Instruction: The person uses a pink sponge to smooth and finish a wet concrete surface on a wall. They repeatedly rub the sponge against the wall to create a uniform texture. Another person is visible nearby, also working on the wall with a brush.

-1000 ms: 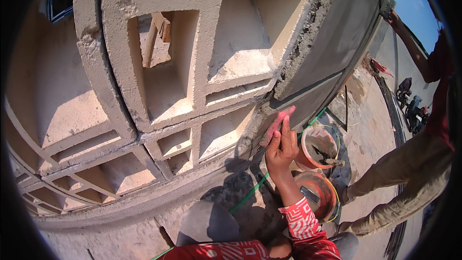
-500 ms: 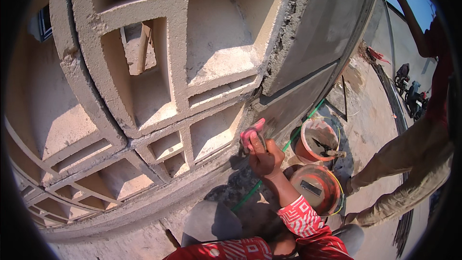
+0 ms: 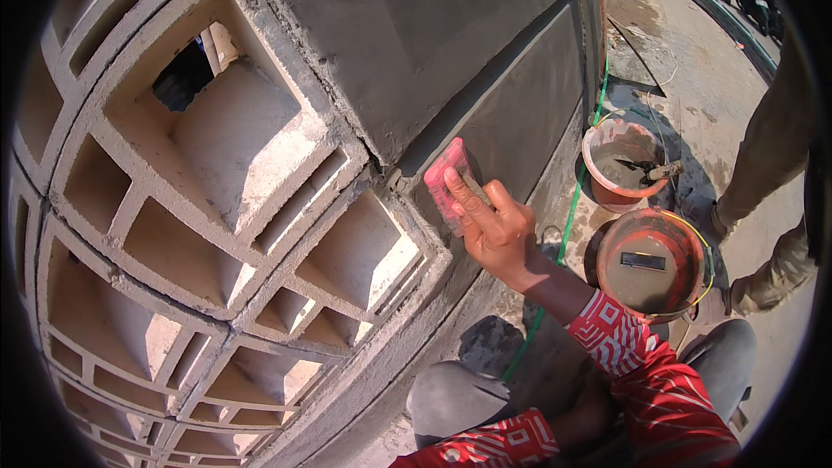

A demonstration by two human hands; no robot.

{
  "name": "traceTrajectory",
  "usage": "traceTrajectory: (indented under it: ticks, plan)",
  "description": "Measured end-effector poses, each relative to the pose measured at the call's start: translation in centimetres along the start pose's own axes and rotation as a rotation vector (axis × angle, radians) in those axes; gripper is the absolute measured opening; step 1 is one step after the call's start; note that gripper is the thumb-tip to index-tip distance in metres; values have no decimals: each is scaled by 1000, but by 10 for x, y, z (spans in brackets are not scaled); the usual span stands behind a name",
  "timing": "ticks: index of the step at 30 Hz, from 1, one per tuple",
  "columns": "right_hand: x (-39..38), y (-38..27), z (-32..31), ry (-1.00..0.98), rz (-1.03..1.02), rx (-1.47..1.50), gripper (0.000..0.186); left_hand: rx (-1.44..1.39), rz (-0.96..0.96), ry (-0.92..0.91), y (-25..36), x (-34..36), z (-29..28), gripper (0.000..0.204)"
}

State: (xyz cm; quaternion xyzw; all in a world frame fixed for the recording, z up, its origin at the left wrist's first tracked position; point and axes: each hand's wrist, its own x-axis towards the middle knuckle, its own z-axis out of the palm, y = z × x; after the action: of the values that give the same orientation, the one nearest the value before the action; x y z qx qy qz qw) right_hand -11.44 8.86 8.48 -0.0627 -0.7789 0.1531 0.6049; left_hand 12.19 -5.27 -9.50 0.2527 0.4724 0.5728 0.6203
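My right hand (image 3: 498,230) is closed on a pink sponge-like pad (image 3: 448,175), held at the smooth grey rendered wall (image 3: 533,113) just beside the pale breeze blocks (image 3: 260,247). A dark straight groove (image 3: 472,95) runs across the render above the pad. Low in the view my left hand (image 3: 579,416) rests in shadow between my knees, below its patterned red sleeve; its fingers are hidden.
Two orange buckets (image 3: 624,147) (image 3: 650,286) stand right of me, one with tools, one with grey liquid and a dark bar. A green line (image 3: 563,251) runs along the wall base. A person's legs (image 3: 771,173) are at right; motorbikes (image 3: 745,0) stand beyond.
The view has swung toward the render and buckets. My right hand still grips the pink pad at the wall, tilted differently. The other person's raised arm has left the view.
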Motion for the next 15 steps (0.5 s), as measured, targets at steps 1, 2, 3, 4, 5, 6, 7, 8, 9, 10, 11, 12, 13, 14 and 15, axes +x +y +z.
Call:
traceTrajectory:
  ticks: [1, 2, 3, 4, 5, 6, 7, 8, 9, 10, 11, 12, 13, 14, 15]
  plan:
    - [-1, -8, -2, -56, 23, -25, 65, -2, 7, 17, 2, 0, -1, 51]
    - [-11, -11, -3, -80, 22, -42, 66, -10, 15, 38, 4, 0, 0, 52]
    - [-21, -14, -3, -92, 13, -57, 67, 3, 25, 42, 4, -2, -3, 52]
    - [-32, -17, 0, -106, -2, -63, 67, 13, 43, 63, 5, 0, -6, 52]
    - [-38, -18, 7, -78, -10, -46, 67, 72, 17, -33, -6, -3, -15, 55]
    - [-41, -15, 9, -41, -14, -43, 68, 60, 21, 21, -17, -5, -17, 53]
    - [-35, -15, 7, -25, -13, -46, 67, 36, 28, 65, -34, -6, -15, 52]
    - [-28, -17, 4, -14, -1, -44, 67, -23, -2, 120, -63, -7, -10, 50]
    - [-14, -21, 1, -33, 32, -13, 67, -84, -26, 184, -66, -9, -3, 49]
    - [-17, -21, 1, -31, 37, -10, 66, -49, -54, 166, -68, -11, -2, 49]
    - [-20, -20, 1, -29, 41, -8, 66, 9, -60, 136, -68, -9, -7, 49]
    - [-17, -18, 1, -9, 38, -7, 66, 40, -59, 133, -62, -8, -8, 49]
    - [-27, -18, 3, -14, 17, -27, 65, 54, -57, 155, -60, -9, -8, 49]
    - [-33, -19, 6, -15, 62, 2, 65, 70, -54, 179, -62, -9, -10, 49]
    - [-35, -16, 2, -24, 108, 3, 65, 78, -58, 173, -62, -8, -7, 49]
